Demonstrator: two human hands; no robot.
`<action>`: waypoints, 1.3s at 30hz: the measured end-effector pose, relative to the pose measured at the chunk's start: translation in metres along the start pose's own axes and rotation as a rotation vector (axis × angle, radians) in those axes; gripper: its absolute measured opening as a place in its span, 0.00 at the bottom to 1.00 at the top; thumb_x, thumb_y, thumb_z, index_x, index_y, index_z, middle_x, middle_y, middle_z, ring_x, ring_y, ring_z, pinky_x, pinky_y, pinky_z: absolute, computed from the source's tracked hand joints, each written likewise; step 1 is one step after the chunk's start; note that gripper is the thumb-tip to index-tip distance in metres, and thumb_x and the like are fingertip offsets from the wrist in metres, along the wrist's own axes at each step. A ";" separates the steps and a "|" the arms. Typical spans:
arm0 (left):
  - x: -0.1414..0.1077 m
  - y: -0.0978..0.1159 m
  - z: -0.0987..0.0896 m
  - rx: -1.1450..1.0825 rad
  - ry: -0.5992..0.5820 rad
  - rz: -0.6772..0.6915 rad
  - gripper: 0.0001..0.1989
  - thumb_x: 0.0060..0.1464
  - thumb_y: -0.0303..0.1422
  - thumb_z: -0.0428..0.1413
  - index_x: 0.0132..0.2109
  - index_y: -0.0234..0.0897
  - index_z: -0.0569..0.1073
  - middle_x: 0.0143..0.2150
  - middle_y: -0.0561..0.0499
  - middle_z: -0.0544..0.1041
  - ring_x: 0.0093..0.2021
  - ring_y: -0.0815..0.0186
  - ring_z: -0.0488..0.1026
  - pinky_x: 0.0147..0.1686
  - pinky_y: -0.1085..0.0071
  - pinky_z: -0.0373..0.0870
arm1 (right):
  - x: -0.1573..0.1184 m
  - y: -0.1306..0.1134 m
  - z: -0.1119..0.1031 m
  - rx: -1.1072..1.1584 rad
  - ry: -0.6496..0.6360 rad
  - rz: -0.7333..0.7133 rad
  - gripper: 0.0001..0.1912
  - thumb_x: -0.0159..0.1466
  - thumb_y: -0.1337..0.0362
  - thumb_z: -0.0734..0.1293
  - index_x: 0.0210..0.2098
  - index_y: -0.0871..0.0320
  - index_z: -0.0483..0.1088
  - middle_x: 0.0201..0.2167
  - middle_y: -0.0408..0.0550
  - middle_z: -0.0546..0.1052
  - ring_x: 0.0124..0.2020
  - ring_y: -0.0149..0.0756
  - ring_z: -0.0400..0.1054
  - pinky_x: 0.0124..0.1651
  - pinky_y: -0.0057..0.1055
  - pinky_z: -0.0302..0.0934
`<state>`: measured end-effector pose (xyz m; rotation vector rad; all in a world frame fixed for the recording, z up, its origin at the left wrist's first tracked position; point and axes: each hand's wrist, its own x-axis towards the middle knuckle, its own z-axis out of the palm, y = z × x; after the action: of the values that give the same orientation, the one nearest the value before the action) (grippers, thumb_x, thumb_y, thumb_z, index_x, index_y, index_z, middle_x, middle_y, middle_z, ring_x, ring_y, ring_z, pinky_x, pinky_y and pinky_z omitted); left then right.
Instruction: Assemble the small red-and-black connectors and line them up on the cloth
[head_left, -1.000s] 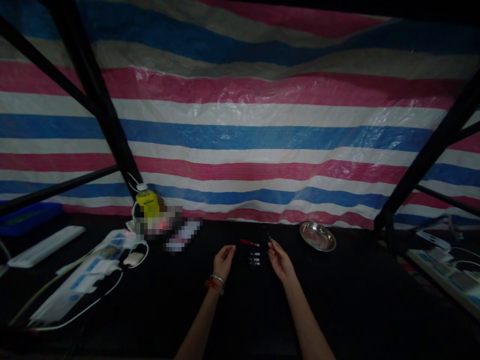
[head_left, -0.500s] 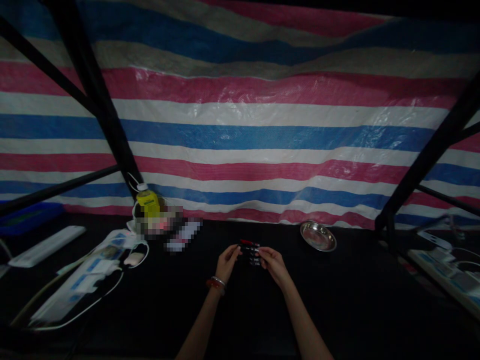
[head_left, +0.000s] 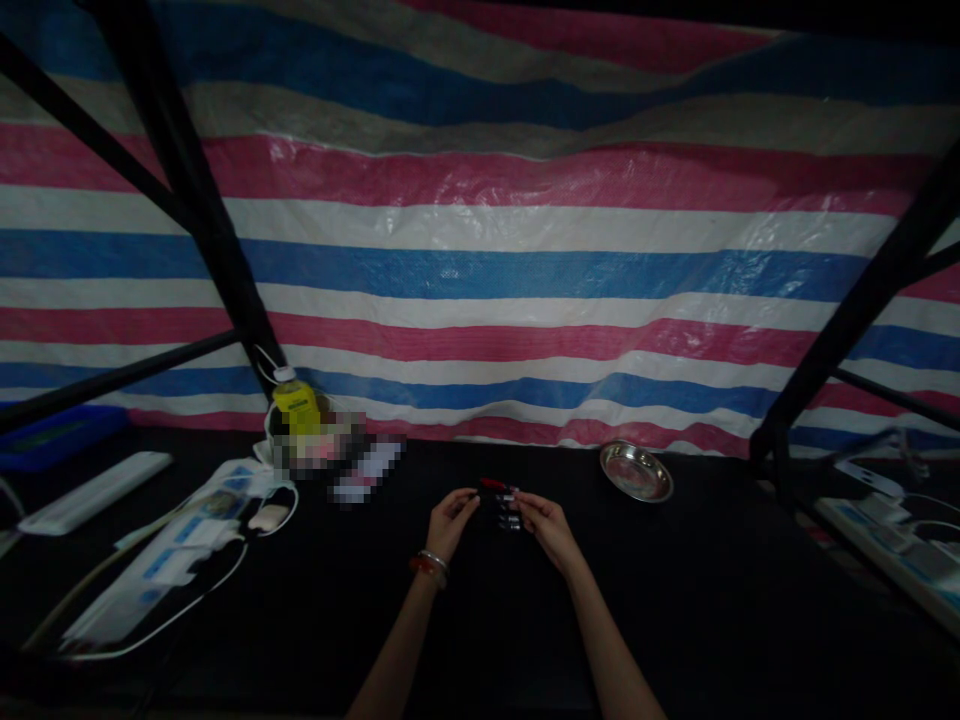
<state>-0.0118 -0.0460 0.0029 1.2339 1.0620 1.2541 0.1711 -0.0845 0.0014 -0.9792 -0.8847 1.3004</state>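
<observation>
A short row of marker pens lies crosswise on the black tabletop, one red marker point(head_left: 495, 484) at the far side and several black ones with white print point(head_left: 510, 521) nearer me. My left hand point(head_left: 452, 518), with bracelets at the wrist, pinches the left end of a black marker point(head_left: 504, 497) just below the red one. At that marker's right end, the thumb and fingers of my right hand point(head_left: 546, 522) are closed. Dim light makes the black bodies hard to separate from the table.
A round metal dish point(head_left: 636, 472) sits back right. Along the left are a yellow bottle point(head_left: 297, 402), a blurred-out packet point(head_left: 367, 472), a power strip point(head_left: 169, 555) with cables and a blue tray point(head_left: 60, 440). Black frame bars point(head_left: 202, 220) stand before a striped sheet point(head_left: 480, 270).
My left hand has shifted slightly to the left. My right hand stays almost in place at the right end of the markers.
</observation>
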 end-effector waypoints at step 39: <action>0.020 -0.015 -0.006 0.688 -0.034 0.327 0.11 0.49 0.37 0.54 0.37 0.39 0.77 0.35 0.47 0.76 0.39 0.59 0.70 0.43 0.61 0.66 | 0.004 0.013 -0.027 -0.964 0.375 -0.404 0.11 0.57 0.63 0.63 0.35 0.53 0.77 0.34 0.53 0.69 0.40 0.45 0.60 0.46 0.39 0.56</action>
<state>-0.0149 -0.0241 -0.0108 2.0066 1.3616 1.1286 0.1922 -0.0826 -0.0206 -1.6032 -1.3471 0.2705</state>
